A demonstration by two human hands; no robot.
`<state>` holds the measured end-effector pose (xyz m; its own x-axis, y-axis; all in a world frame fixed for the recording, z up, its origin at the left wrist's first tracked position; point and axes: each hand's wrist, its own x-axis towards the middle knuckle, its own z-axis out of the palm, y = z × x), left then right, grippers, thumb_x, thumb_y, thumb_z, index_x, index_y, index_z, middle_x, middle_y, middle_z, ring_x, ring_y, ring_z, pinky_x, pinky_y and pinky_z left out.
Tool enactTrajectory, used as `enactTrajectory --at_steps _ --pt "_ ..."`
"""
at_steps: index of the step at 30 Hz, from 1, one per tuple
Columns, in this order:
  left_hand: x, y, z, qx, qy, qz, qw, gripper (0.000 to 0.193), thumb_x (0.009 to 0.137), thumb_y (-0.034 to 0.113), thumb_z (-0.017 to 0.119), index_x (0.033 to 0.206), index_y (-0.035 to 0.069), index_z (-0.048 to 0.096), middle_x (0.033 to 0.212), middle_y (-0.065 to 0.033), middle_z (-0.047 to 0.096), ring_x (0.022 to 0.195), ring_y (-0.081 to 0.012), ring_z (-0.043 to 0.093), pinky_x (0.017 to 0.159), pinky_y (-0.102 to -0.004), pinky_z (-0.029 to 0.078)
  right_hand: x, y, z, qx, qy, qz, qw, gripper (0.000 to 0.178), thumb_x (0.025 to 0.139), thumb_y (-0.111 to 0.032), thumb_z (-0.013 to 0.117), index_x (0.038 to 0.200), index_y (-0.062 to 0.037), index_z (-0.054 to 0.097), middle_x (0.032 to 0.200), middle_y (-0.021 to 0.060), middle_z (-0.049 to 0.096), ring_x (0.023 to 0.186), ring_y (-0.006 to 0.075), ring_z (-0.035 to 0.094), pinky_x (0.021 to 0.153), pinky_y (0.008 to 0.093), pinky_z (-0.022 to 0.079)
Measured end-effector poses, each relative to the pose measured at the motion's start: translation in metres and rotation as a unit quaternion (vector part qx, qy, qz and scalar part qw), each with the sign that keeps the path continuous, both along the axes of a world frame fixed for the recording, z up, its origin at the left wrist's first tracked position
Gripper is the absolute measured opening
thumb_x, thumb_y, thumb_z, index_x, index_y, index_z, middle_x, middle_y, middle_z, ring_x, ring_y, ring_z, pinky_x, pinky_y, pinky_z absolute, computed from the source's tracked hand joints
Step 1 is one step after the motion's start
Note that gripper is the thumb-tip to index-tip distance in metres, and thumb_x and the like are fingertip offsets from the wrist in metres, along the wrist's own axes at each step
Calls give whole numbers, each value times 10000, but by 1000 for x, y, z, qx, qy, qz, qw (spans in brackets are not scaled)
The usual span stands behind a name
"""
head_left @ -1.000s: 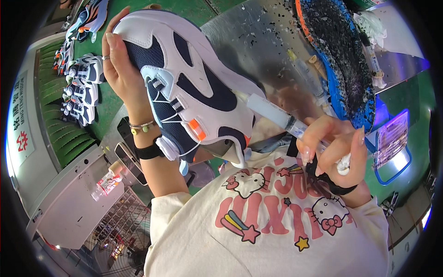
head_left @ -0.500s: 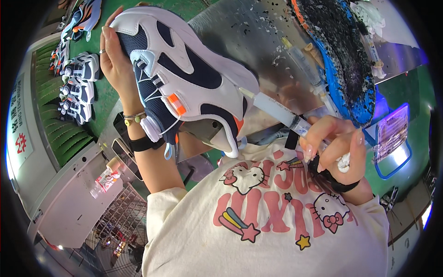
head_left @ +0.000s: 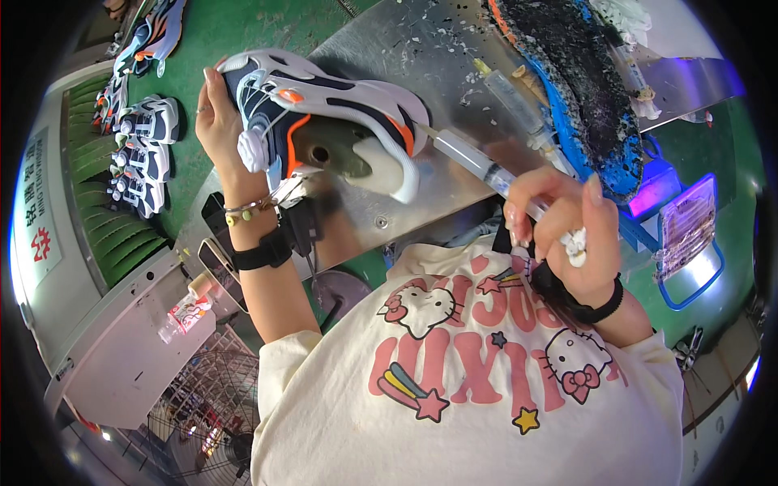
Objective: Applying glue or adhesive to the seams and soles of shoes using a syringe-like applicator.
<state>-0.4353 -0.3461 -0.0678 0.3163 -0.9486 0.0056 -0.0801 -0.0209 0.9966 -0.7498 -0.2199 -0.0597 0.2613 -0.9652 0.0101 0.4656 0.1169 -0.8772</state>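
Observation:
My left hand (head_left: 217, 125) grips a white and navy sneaker (head_left: 356, 104) by its toe end, with the fingertips partly hidden behind it. The shoe has orange accents and pale blue laces, and its ankle opening faces me. In my right hand (head_left: 567, 231) is a syringe (head_left: 468, 156) with a clear barrel and whitish contents. Its thin tip points at the heel end of the sneaker, close to the edge; whether it touches, I cannot tell. A crumpled white wad (head_left: 575, 247) is tucked in the right palm.
A metal worktable (head_left: 405, 219) spotted with residue lies underneath. On it are a second syringe (head_left: 512, 101) and a crusted black pad with a blue edge (head_left: 600, 105). Several sneakers (head_left: 146, 150) stand on a green surface at left. A blue-framed panel (head_left: 687, 235) is at right.
The sneaker has tilted, turning its opening toward me and its side away. My right hand and the syringe have shifted a little left; the syringe tip stays near the heel.

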Motion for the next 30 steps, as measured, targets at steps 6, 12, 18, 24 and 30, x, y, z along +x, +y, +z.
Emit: enactTrajectory --at_steps 6,12,18,24,30 --pt "28 44 -13 46 1 119 992 317 942 268 471 983 -29 572 895 -69 619 788 -109 601 650 -215 489 21 -6 3 -12 -13 -40 999 590 996 -248 198 539 2 474 548 78 513 701 213 553 623 292 414" --pt "10 126 12 130 39 240 961 273 923 270 511 992 16 582 834 -5 612 656 -54 550 566 -184 433 22 -8 3 -41 14 -26 999 590 997 -254 201 533 -23 484 527 46 511 729 205 568 612 290 381" --pt "1 206 24 186 127 199 954 273 920 245 499 993 -10 564 854 -41 640 673 -112 633 537 -242 545 24 -1 5 -24 6 -8 1000 597 995 -261 204 538 -3 490 641 112 558 689 179 530 641 286 391" --pt "-24 241 23 236 226 112 939 361 965 249 356 1099 -57 492 1007 -141 617 816 -209 660 647 -305 586 22 6 8 8 4 0 1000 613 991 -282 213 532 24 480 766 181 575 655 164 497 688 282 408" --pt "-45 252 17 266 252 -18 930 401 949 264 405 1206 -44 426 1148 -152 561 1020 -243 591 872 -392 495 15 12 12 29 -7 2 1000 615 989 -285 219 535 36 482 770 195 573 641 174 501 685 290 420"
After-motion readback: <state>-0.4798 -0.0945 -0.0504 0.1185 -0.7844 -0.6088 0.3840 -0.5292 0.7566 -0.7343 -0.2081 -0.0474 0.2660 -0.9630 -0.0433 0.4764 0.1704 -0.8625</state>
